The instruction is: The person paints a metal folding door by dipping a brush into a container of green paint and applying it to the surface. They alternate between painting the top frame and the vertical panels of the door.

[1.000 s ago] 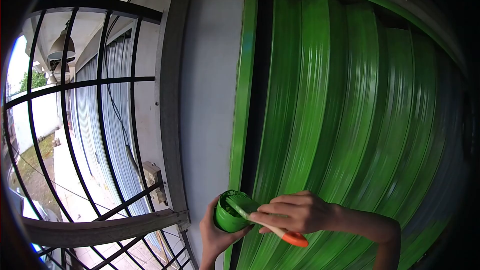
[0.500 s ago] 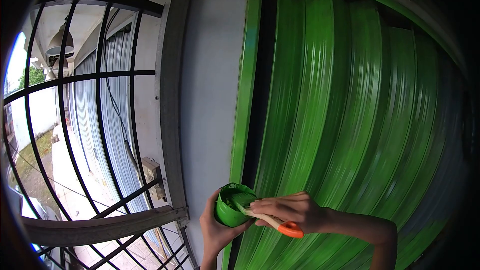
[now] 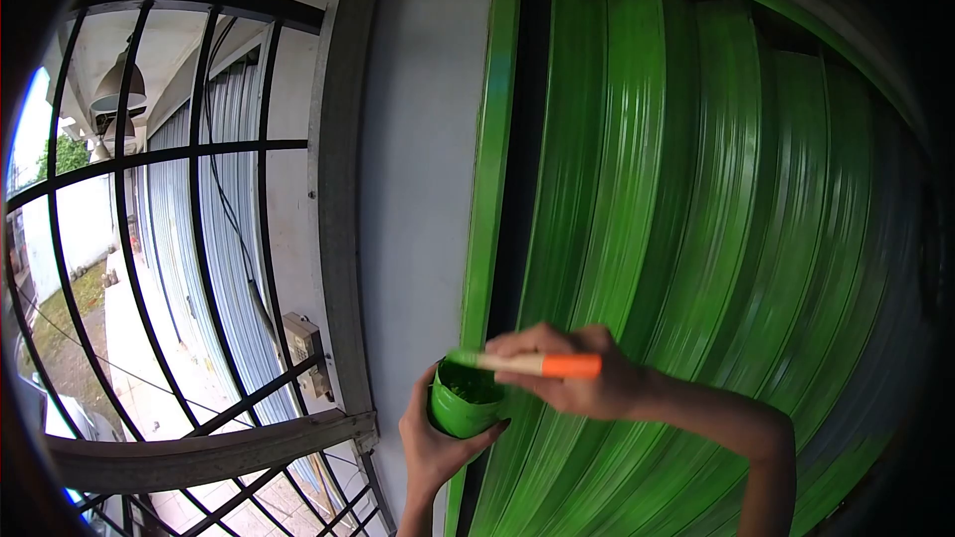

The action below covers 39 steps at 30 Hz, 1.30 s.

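Near the bottom centre, my left hand (image 3: pixel 435 452) is wrapped round a green paint container (image 3: pixel 464 412), its open top facing up and green paint inside. My right hand (image 3: pixel 562 370) grips a paintbrush (image 3: pixel 522 364) with a pale wooden handle and an orange end. The brush lies nearly level over the container's far rim, and its green bristles are blurred by motion. Behind my hands stands a folded metal door (image 3: pixel 627 189) in glossy green, with greyer patches at its lower right.
A green door frame (image 3: pixel 489 169) runs beside a grey-white wall (image 3: pixel 423 179). At the left is a black barred gate (image 3: pixel 199 149) with a grey metal post (image 3: pixel 343 189). A meter box (image 3: pixel 301 338) hangs beyond the bars, near corrugated shutters (image 3: pixel 234 189).
My right hand has moved up with the brush, lifting the bristles out of the container to its rim. The brush has turned from slanting to nearly level. My left hand has barely moved.
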### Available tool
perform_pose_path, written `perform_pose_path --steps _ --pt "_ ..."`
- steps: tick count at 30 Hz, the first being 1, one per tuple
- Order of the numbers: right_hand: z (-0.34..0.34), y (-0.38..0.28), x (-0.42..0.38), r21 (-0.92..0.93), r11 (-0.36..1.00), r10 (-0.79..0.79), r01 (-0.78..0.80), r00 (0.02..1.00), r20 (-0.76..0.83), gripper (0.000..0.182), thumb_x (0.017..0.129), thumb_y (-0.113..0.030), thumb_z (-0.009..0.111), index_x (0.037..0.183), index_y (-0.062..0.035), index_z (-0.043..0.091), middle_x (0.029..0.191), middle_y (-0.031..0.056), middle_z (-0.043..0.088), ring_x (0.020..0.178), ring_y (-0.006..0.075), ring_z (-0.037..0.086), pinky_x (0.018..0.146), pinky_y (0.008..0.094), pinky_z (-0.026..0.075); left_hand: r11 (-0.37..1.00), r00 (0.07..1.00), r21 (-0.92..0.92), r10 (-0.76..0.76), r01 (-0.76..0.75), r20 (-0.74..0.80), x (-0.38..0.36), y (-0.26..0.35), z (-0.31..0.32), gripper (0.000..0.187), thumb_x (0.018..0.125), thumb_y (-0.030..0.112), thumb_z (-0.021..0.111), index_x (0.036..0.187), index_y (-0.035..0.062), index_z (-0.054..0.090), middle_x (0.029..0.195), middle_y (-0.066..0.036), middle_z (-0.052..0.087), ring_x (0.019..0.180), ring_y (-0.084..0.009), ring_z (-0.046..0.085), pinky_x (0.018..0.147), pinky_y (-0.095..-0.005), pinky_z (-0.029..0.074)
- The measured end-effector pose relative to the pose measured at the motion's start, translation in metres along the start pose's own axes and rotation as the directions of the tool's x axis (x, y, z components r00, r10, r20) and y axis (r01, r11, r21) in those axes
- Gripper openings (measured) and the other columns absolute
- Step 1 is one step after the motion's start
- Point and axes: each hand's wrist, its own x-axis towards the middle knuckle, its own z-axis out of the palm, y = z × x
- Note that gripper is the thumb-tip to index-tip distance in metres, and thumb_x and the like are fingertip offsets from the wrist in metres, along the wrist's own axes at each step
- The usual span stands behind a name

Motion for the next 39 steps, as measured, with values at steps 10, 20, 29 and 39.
perform_pose_path --steps 10,20,29,39 --pt "-0.025 0.078 0.089 -0.388 0.922 0.021 0.002 0.998 0.055 0.015 0.087 -0.016 0.059 0.091 -0.0053 0.050 0.069 0.0047 0.062 0.049 0.0184 0.060 0.044 0.0270 0.048 0.999 0.999 0.029 -0.028 0.027 0.024 -0.012 -0.007 -0.007 0.080 0.052 0.026 0.087 0.117 0.0001 0.048 0.100 -0.014 0.064 0.093 -0.0240 0.064 0.083 -0.0354 0.052" --pt "-0.068 0.120 0.166 -0.664 0.737 -0.165 0.127 0.986 0.005 0.012 0.093 -0.021 0.049 0.088 -0.0099 0.047 0.052 0.0009 0.052 0.039 0.0100 0.050 0.033 0.0206 0.036 0.998 0.992 0.029 -0.067 0.065 0.106 -0.031 -0.009 -0.009 0.082 0.052 0.027 0.087 0.118 -0.0017 0.047 0.102 -0.015 0.064 0.094 -0.0241 0.064 0.084 -0.0353 0.052" --pt "0.029 0.115 0.078 -0.639 0.604 -0.382 0.476 0.877 0.292 0.017 0.084 -0.020 0.058 0.081 -0.0065 0.050 0.072 0.0119 0.058 0.066 0.0207 0.065 0.043 0.0272 0.054 0.996 0.985 0.005 -0.092 0.092 0.147 -0.048 -0.010 -0.011 0.084 0.051 0.027 0.087 0.119 -0.0018 0.047 0.103 -0.014 0.063 0.095 -0.0229 0.063 0.085 -0.0348 0.051" --pt "-0.018 0.111 0.128 -0.417 0.849 -0.295 0.325 0.946 0.136 0.024 0.098 -0.026 0.039 0.087 -0.0096 0.053 0.041 -0.0031 0.038 0.027 0.0065 0.031 0.026 0.0236 0.028 0.986 0.970 0.018 -0.165 0.165 0.178 -0.058 -0.001 -0.015 0.087 0.047 0.026 0.089 0.118 -0.0018 0.048 0.105 -0.014 0.061 0.098 -0.0239 0.062 0.090 -0.0358 0.049"
